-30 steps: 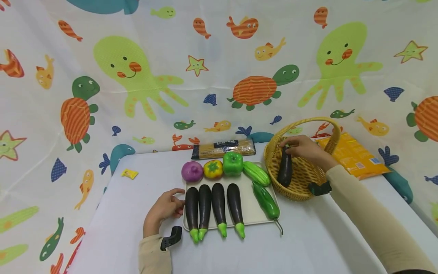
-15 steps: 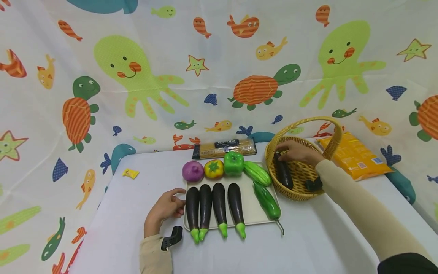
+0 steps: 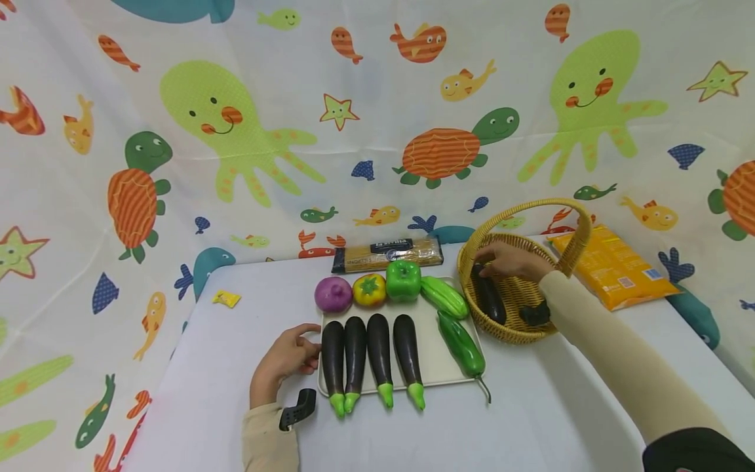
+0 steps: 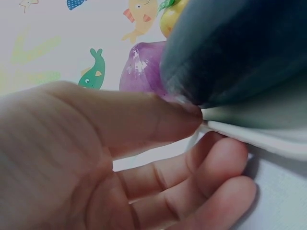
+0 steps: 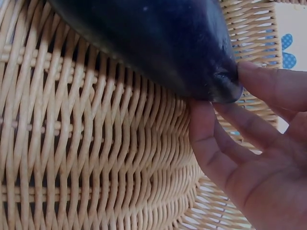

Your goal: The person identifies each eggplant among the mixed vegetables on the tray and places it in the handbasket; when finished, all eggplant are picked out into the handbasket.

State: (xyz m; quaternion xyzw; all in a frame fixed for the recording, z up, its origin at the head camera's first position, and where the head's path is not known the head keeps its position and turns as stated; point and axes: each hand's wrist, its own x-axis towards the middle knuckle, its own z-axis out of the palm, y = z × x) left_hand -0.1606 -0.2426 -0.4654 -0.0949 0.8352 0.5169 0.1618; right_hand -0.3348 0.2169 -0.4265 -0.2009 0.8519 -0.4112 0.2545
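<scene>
In the head view my left hand [image 3: 288,357] is at the left edge of the cream tray [image 3: 433,360]. The left wrist view shows its thumb and curled fingers pinching the tray's rim [image 4: 264,139], beside a dark eggplant [image 4: 240,48]. Inside the wicker basket [image 3: 463,288], my right hand [image 3: 513,260] holds the upper end of an eggplant [image 3: 489,298]. In the right wrist view, thumb and fingertips touch around its tip against the woven wall [image 5: 110,120]. Several eggplants [image 3: 379,347] lie side by side on the tray, green ends over its front edge.
A purple onion [image 3: 333,295], yellow pepper [image 3: 369,290], green pepper [image 3: 404,280], cucumber [image 3: 444,297] and long green chili [image 3: 462,344] line the tray's back and right. Spaghetti [image 3: 386,255] lies behind, an orange packet [image 3: 616,269] right of the basket, a small yellow packet [image 3: 227,299] at left.
My right hand has moved slightly left and down, and the eggplant it holds has gone from nearly upright to leaning in the basket. My left hand stays at the tray.
</scene>
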